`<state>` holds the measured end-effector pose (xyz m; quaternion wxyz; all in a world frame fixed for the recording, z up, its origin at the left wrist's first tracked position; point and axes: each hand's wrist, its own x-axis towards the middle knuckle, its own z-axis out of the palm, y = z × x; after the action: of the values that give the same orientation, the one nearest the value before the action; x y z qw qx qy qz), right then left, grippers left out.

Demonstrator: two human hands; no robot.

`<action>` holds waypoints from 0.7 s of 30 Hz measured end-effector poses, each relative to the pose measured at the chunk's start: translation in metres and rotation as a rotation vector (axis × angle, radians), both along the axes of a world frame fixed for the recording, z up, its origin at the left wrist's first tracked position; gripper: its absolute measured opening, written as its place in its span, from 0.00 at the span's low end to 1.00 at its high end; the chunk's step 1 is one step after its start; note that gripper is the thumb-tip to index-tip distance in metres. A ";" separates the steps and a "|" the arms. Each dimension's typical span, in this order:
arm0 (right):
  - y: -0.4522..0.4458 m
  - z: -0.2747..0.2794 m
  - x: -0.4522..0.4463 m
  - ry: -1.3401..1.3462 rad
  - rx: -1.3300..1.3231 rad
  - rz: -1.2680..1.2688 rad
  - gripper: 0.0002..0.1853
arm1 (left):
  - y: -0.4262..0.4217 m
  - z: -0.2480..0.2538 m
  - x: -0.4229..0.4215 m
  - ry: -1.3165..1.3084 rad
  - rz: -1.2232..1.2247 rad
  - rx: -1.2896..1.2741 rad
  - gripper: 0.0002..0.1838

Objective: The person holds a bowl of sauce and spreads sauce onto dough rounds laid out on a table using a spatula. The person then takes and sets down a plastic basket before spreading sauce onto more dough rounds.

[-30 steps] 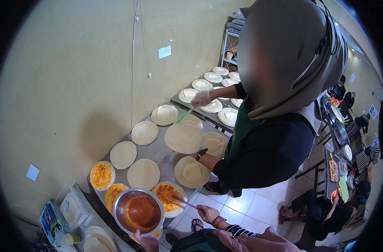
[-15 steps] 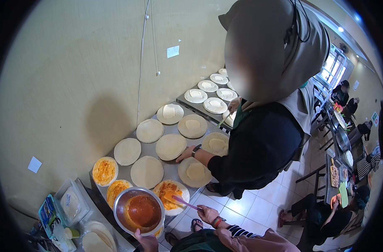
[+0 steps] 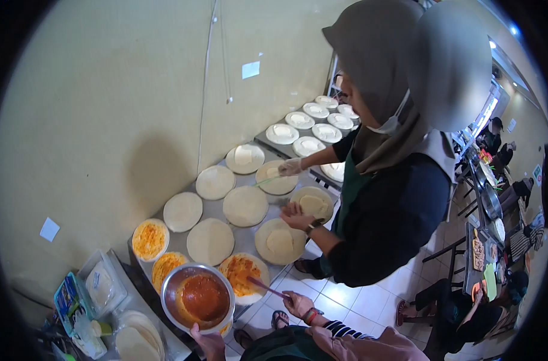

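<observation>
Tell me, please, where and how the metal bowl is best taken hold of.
I would grip the metal bowl at its near rim, from the wearer's side, as the left hand does: thumb over the lip. It is round, with no handle in sight, and the red sauce inside asks for a level hold.

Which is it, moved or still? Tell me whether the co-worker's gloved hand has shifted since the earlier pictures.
Yes: the gloved hand has come from over the far table toward the near table.
</observation>
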<state>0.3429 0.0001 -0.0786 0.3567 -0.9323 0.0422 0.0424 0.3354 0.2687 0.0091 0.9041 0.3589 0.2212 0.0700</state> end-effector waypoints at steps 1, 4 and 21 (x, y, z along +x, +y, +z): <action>-0.002 -0.007 -0.002 -0.052 0.020 -0.007 0.16 | 0.002 -0.002 0.000 -0.026 -0.020 -0.004 0.32; -0.009 -0.014 0.005 0.099 0.048 -0.017 0.16 | 0.006 -0.005 -0.001 -0.017 0.033 -0.014 0.31; -0.003 -0.020 -0.048 0.249 -0.216 0.149 0.16 | 0.041 0.001 -0.014 0.013 0.079 -0.004 0.33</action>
<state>0.2945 -0.0027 -0.0985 0.2425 -0.9532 0.0213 0.1791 0.3216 0.3102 0.0105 0.8998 0.3488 0.2411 0.1029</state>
